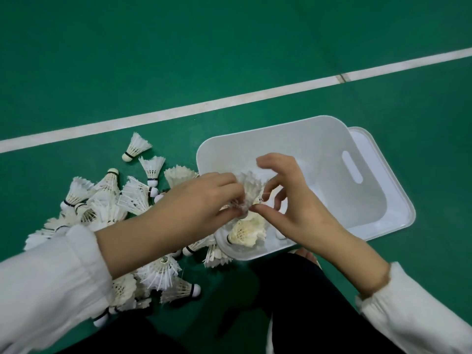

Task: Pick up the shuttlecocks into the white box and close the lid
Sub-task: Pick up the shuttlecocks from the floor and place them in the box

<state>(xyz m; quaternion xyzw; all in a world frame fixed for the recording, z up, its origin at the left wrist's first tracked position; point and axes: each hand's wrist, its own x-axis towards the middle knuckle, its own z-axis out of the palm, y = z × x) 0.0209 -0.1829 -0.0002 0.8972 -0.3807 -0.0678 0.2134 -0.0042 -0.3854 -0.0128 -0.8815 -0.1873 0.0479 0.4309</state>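
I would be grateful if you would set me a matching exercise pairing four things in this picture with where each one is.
Things:
1. held shuttlecock
2. shuttlecock pile
3. lid
4. white line

Places:
a. runs across the green floor beyond the white box
b. lies on the floor left of the box
c. pinched between the left hand and the right hand, above the box
d. shows past the box's right edge

Pairs: 1-c, 2-b, 3-d, 4-a.
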